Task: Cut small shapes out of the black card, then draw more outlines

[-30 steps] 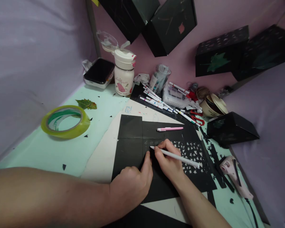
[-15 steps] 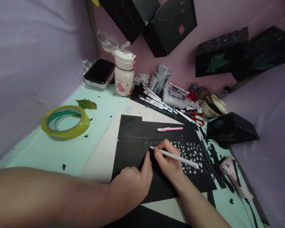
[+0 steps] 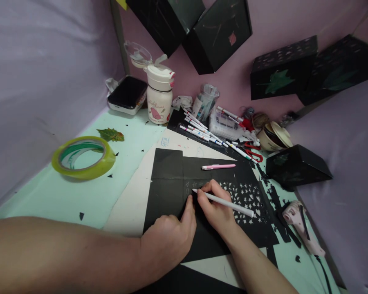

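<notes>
A sheet of black card (image 3: pixel 165 196) with fold lines lies in front of me. Its right part carries many small cut-out stars, hearts and triangles. In my right hand (image 3: pixel 216 206) is a slim white pen (image 3: pixel 230 203), its tip on the card beside rows of small pale outlines. My left hand (image 3: pixel 171 234) rests on the card just left of the tip, index finger stretched out and pressing down, the other fingers partly curled; it holds nothing. Above the right hand, a pink pen (image 3: pixel 218 167) lies on the card.
Clear tape (image 3: pixel 83 175) and a leaf (image 3: pixel 110 134) lie at left. Behind stand a bottle (image 3: pixel 159 98), a phone (image 3: pixel 127 94) and several markers (image 3: pixel 202 132). Red-handled scissors (image 3: pixel 254 153), a black box (image 3: pixel 297 165), paper scraps and a glue gun (image 3: pixel 302 224) are at right. Black boxes (image 3: pixel 283 73) hang above.
A small pale outline near my left fingertip looks fuller than before. Both hands have stayed almost in place; the whole view has shifted slightly.
</notes>
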The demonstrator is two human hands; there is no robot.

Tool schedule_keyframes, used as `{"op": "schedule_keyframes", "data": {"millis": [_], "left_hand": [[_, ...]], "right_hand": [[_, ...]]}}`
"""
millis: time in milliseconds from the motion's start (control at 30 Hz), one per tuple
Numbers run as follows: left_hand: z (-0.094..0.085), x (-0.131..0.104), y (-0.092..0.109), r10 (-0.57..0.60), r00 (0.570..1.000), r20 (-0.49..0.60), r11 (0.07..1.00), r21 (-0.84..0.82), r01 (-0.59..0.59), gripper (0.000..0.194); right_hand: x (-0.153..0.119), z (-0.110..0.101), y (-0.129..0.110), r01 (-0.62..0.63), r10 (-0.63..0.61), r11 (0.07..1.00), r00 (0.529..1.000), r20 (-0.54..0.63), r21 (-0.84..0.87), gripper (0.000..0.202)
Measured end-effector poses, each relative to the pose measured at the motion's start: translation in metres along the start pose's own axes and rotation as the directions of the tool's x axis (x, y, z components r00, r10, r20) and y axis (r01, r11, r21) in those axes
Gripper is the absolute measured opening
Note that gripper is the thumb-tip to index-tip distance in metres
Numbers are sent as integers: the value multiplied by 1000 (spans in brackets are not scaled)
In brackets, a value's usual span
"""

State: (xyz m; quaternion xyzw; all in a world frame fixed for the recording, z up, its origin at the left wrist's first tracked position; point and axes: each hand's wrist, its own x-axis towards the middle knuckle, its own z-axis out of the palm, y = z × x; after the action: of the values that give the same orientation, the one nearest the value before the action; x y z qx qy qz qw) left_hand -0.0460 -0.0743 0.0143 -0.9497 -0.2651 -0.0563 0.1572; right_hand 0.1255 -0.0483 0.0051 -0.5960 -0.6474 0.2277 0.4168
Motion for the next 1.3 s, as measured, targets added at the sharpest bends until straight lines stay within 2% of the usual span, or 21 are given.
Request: {"op": "schedule_keyframes", "data": {"millis": [167,333,433,600,733,900,1133,1300], "left_hand": [[1,0,0,21,998,62,1000,-7,-20,44],[2,0,0,67,988,142,995,57,-76,46],[1,1,0,55,991,124,997,46,-61,45],[-1,2,0,-6,998,69,1000,-9,6,43],[0,1,-1,12,996,87,1000,-29,-9,43],[3,-1,-1,52,991,123,999,-1,-52,46],[2,0,-1,14,999,39,1000,-10,-13,48],[0,1,-1,-13,1000,1,1000,-28,13,48]], "right_hand": [[-2,-1,4,-18,19,999,998,-56,31,21],[-2,-1,3,-4,4,1000,999,-47,-10,20],[-2,0,2,10,-9,1000,998,-61,8,22],[-6,-1,3,86,-53,985,975,-214,147,20],[-6,-5,0,117,-94,991,948,-303,59,11],[-2,-9,-6,64,-51,996,981,-186,64,10],[-1,-8,-4,-18,20,999,999,-48,39,14],[-1,-3,-1,-65,67,997,995,-72,28,11]]}}
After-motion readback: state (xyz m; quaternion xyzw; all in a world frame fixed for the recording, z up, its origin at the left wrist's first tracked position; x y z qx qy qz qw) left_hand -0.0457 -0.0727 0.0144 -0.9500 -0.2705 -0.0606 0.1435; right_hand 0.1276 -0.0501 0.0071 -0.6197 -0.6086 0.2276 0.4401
